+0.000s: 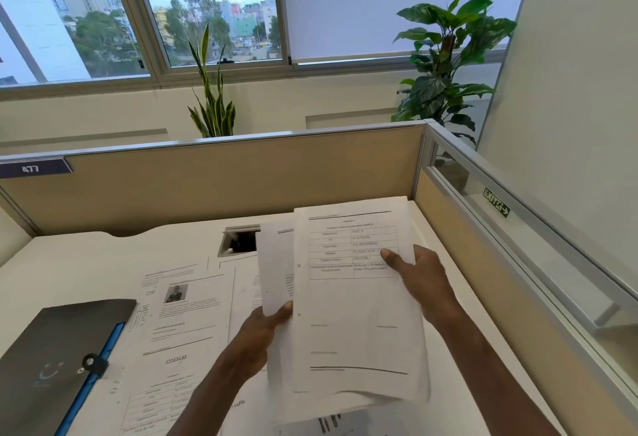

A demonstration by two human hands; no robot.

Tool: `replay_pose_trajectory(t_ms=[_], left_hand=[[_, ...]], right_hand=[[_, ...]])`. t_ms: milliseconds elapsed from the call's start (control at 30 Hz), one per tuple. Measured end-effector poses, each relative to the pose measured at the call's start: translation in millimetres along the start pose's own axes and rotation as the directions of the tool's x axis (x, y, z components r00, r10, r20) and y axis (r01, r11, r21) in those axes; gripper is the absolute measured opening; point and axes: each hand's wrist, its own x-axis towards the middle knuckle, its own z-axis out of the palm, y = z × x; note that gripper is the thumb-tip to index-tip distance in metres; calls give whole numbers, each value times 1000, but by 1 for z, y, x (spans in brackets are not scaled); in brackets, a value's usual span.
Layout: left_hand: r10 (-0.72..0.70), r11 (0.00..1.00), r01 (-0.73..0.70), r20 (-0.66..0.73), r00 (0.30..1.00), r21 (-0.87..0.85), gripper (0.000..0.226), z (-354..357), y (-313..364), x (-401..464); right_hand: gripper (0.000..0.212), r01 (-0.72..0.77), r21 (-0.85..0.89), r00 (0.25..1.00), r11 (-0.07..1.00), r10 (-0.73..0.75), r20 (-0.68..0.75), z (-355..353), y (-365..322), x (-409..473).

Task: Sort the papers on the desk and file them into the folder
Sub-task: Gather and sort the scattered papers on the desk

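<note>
Item: sheaf of papers [355, 301], held upright above the desk [69, 263] in both hands. Right hand [419, 280] clasps the right edge of the front sheet, thumb laid across the printed table on its face, remaining fingers hidden behind the stack. Left hand [262, 328] pinches the lower corner of a second sheet [274, 263] that stands apart to the left, behind the front one, thumb tip on its near face. Front sheet: white, a ruled table in the upper half, sparse lines and a heavy rule lower down; print too blurred to read. Loose papers [186, 325] lie flat on the desk under the hands, one bearing a small portrait photograph, one headed "ANNEXURE". Folder [58, 359]: dark grey, blue edge band, round button clasp, lying closed at the left of the desk, beside the loose papers. Partition label [32, 168] reads "477". Green sign [496, 207] on the right glass panel reads "EXIT" with an arrow
</note>
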Motion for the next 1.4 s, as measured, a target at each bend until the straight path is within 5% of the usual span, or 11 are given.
replay_pose_trajectory(t_ms=[200, 267, 367, 600, 833, 1000, 1100, 1200, 1300, 1400], left_hand=[[-49, 996, 56, 107, 993, -71, 42, 10, 6, -5], [-51, 990, 65, 112, 992, -124, 49, 12, 7, -3], [14, 989, -1, 85, 996, -149, 71, 11, 8, 2], [382, 924, -377, -103, 919, 64, 42, 9, 8, -2], [285, 952, -267, -114, 952, 149, 45, -8, -45, -13], [305, 945, -280, -151, 940, 166, 30, -10, -42, -16], [320, 939, -281, -201, 926, 200, 23, -24, -31, -15], [324, 938, -272, -264, 908, 214, 25, -47, -27, -17], [319, 944, -266, -329, 889, 196, 27, -76, -28, -20], [296, 952, -239, -382, 875, 190, 31, -106, -30, -25]], right_hand=[[56, -171, 79, 985, 982, 173, -26, 19, 25, 0], [63, -140, 81, 987, 987, 146, -72, 23, 27, -4], [48, 16, 20, 991, 1000, -13, -129, 30, 25, -9], [36, 193, 78, 979, 978, -186, -86, 47, 21, -22], [49, -55, 65, 991, 996, 47, 123, 71, 88, -50], [47, -36, 8, 996, 999, 35, 83, 85, 99, -56], [51, -13, -172, 994, 985, 32, 109, 84, 96, -49], [75, -143, -415, 977, 899, 194, 84, 86, 103, -52], [100, -227, -749, 927, 622, 374, 30, 99, 121, -71], [95, -251, -864, 926, 436, 369, -82, 115, 135, -96]])
